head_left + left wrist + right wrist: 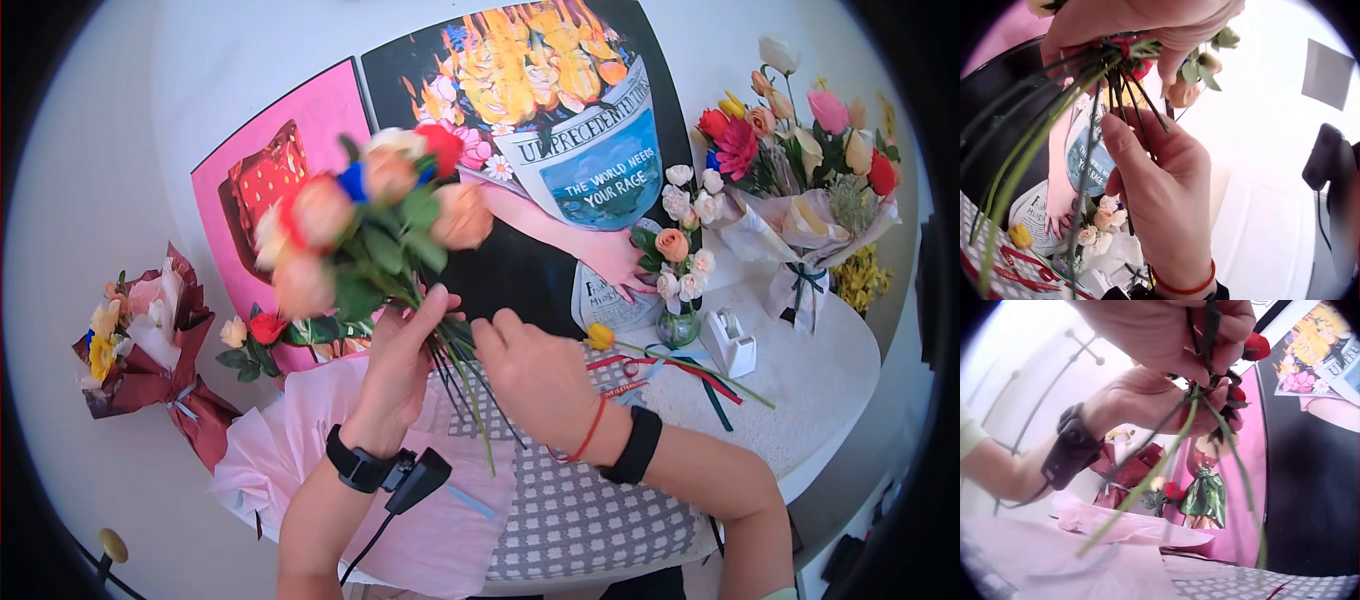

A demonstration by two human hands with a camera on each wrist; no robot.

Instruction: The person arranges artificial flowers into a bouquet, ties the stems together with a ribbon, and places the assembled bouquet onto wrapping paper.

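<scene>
A bouquet of peach, red, white and blue flowers is held above the table, its blooms blurred in the head view. My left hand grips its stems just below the leaves. Red ribbon is tied round the stems at that hand. Lower down, my right hand holds some of the green stems between thumb and fingers. Other stems fan out freely beneath both hands. In the right wrist view the two hands nearly meet at the binding point.
Pink wrapping paper and a checked cloth lie on the table. To the right are a yellow tulip, loose ribbons, a tape dispenser and a small vase. Wrapped bouquets stand left and right.
</scene>
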